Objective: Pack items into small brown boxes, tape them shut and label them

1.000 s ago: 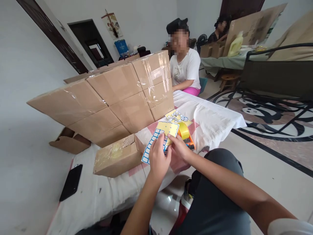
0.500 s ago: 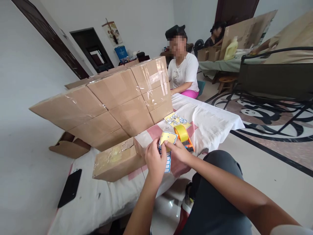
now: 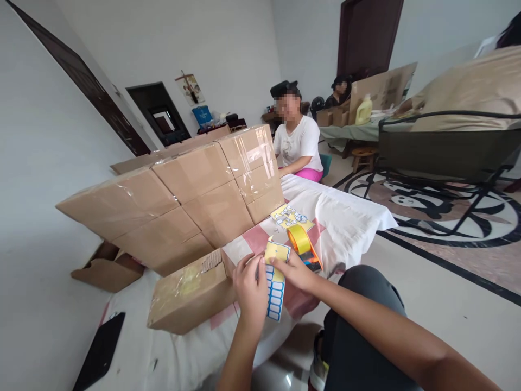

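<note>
Here, the right hand [image 3: 297, 273] holds a sheet [image 3: 275, 297], with its thumb on the front. The left hand [image 3: 249, 288] is at the sheet's left edge, its fingers bent in close. I cannot tell if they pinch the edge, a label or nothing. The sheet is up in front of the person, just over the near side of the cloth [image 3: 334, 203].

The top of the sheet is plain yellow, so I think those labels are off. Lower down, rows of blue-edged labels are left, so it looks only partly used. Where the missing labels are, I cannot see.

Past the hands, a yellow card [image 3: 292, 217] lies on the cloth with white bits all over it. The tape [image 3: 299, 239] sits between that card and the right hand. To the left is a small box [image 3: 187, 301], right in front of the big boxes [image 3: 220, 209].
</note>
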